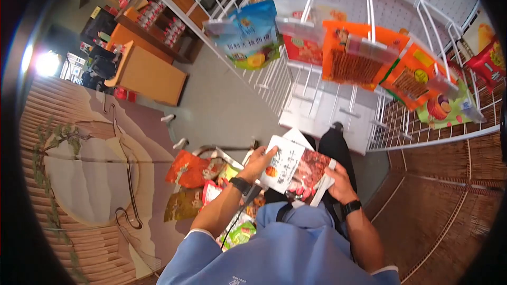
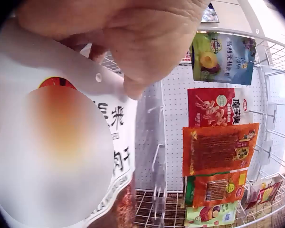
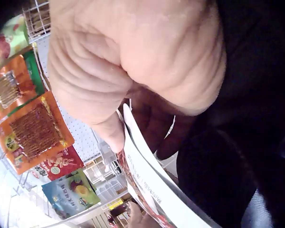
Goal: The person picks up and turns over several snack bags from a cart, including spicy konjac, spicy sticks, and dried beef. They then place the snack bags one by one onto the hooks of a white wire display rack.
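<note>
A white and dark red snack package is held in front of the body by both hands. The left hand grips its left edge, thumb on the printed face; in the left wrist view the left hand covers the upper edge of the white package. The right hand pinches the opposite edge; in the right wrist view the right hand has its thumb on the package, fingers behind. Another white piece shows behind the package's top, its nature unclear.
A white wire rack ahead holds hanging bags: a blue one, a red one and orange ones. Several colourful packages, including a red one, lie by the left forearm. A wooden counter stands far left.
</note>
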{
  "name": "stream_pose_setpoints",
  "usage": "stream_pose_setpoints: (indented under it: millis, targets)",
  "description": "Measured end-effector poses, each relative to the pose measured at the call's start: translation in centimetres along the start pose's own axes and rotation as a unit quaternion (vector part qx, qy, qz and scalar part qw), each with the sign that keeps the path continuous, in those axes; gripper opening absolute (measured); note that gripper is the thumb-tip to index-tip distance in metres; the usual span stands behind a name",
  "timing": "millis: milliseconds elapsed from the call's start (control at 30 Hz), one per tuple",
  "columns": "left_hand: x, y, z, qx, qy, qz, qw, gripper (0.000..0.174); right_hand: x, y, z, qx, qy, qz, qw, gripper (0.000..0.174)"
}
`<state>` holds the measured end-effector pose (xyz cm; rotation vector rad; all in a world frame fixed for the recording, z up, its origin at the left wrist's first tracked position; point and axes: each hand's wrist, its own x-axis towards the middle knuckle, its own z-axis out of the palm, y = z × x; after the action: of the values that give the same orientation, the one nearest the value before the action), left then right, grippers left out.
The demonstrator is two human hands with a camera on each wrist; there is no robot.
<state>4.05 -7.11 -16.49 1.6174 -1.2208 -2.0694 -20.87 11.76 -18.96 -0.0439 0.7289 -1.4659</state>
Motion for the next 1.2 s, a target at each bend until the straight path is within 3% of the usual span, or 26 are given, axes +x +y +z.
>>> stream_pose_setpoints:
  millis: [33, 133, 167, 267, 433, 800, 967, 1200]
  targets:
    - [-0.6, -0.4, 0.0, -0.004, 0.003, -0.005, 1.000, 0.055, 0.0, -0.1, 0.0, 0.002, 0.003, 0.000, 1.000, 0.042]
    - [-1.6, -1.0, -0.7, -0.035, -0.025, 0.034, 0.998, 0.043, 0.0, -0.2, 0.5, 0.008, 0.020, 0.000, 1.000, 0.040]
    - [-1.9, -0.9, -0.6, -0.065, -0.012, 0.043, 0.997, 0.030, 0.0, 0.0, 0.1, 0.006, 0.027, 0.001, 1.000, 0.040]
    - [-2.5, -0.7, -0.7, -0.067, -0.020, 0.101, 0.992, 0.025, 0.1, 0.1, 0.1, 0.008, 0.040, 0.003, 0.999, 0.040]
    - [-3.3, 0.5, -0.3, 0.017, 0.030, 0.104, 0.994, 0.016, 0.1, 0.1, 0.3, -0.019, 0.025, -0.012, 0.999, 0.041]
    - [-3.5, 1.2, 1.3, 0.067, 0.090, 0.148, 0.983, 0.028, 0.2, 0.5, 0.4, -0.022, 0.057, -0.027, 0.998, 0.040]
    - [-5.3, 2.4, 2.6, -0.091, 0.023, 0.169, 0.981, 0.027, 0.1, 0.4, 0.2, 0.010, 0.079, -0.040, 0.996, 0.041]
    - [-5.1, 1.1, 1.9, -0.061, 0.016, 0.170, 0.983, 0.030, 0.2, 0.3, -0.1, 0.039, 0.063, -0.031, 0.997, 0.043]
